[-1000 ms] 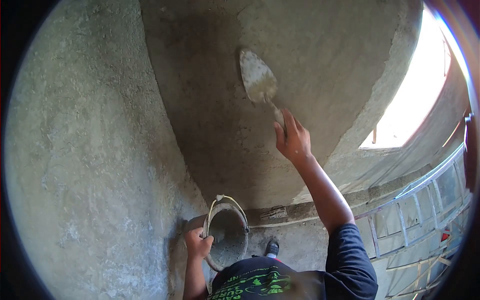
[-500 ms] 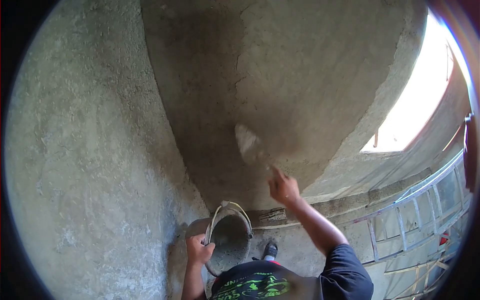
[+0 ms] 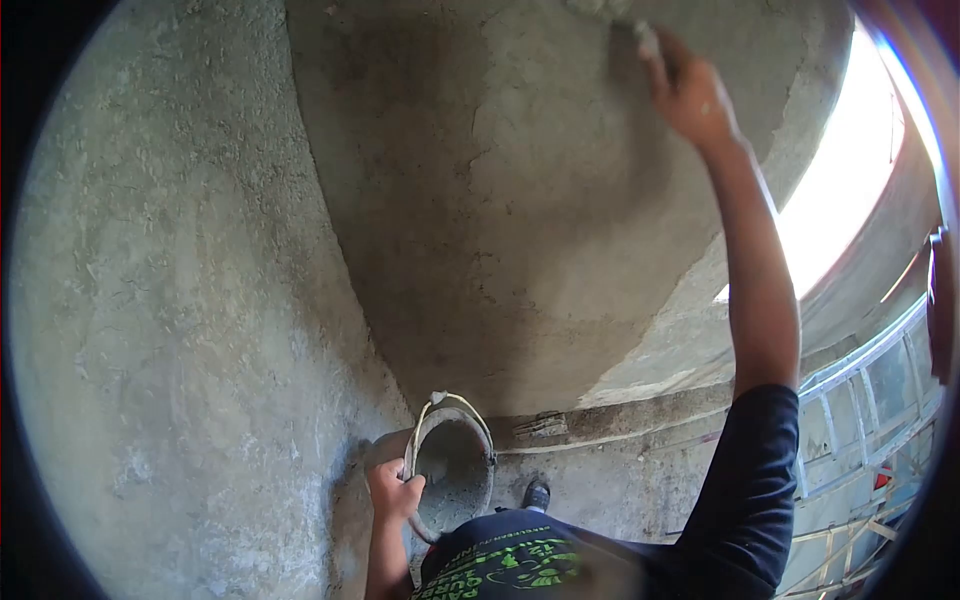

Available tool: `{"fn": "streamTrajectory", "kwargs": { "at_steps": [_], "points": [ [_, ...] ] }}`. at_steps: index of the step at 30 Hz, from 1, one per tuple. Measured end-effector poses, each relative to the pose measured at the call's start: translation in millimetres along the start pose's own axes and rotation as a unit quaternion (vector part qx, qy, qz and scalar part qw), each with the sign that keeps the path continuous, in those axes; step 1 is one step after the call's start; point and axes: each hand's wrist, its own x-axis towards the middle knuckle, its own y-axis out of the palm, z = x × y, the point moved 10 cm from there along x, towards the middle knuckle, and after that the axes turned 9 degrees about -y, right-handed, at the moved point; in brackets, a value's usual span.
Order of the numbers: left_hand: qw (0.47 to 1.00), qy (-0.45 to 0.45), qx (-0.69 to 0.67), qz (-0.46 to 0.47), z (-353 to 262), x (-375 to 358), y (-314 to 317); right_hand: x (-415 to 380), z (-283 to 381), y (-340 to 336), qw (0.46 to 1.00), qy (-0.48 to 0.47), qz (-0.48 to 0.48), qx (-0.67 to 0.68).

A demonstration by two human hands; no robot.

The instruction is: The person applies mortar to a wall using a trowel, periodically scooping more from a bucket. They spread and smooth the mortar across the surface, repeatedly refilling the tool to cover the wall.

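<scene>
My left hand (image 3: 393,490) grips the rim of a bucket (image 3: 455,465) low in the head view, thumb over the edge. Grey mortar coats the inside of the bucket, and its wire handle (image 3: 470,403) stands up above the opening. High in the view, my right hand (image 3: 697,102) is closed around the handle of a trowel (image 3: 648,42). The blade, with pale grey mortar on it, is close to the wall and partly cut off by the top edge; whether it touches cannot be seen. Darker plaster (image 3: 560,230) covers the wall in front.
A rough grey wall (image 3: 190,320) rises on the left. At the right are a bright window opening (image 3: 845,200) and a metal ladder-like frame (image 3: 850,420). A small flat piece (image 3: 541,426) lies at the wall's foot, near my shoe (image 3: 537,494).
My right hand has swung the trowel up and to the right, from the lower middle of the wall to near the top. My left hand stays on the bucket, which shifted slightly left.
</scene>
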Motion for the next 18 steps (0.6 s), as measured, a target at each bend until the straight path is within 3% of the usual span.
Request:
{"fn": "streamTrajectory", "kwargs": {
  "at_steps": [3, 5, 11, 18],
  "points": [
    [1.000, -0.013, 0.007, -0.003, 9, 4, 4, -60, 26, 62, 0.994, -0.092, 0.051, -0.029],
    [1.000, -0.019, 0.011, -0.003, 10, 7, 7, -103, 39, 99, 0.979, -0.037, 0.197, -0.024],
    [0.999, -0.031, 0.030, 0.011, 11, 9, 14, -234, 84, 186, 0.886, -0.135, 0.439, -0.056],
    [0.998, -0.040, 0.025, 0.038, 22, 2, 24, -386, 85, 236, 0.835, -0.217, 0.505, -0.025]
  ]
}}
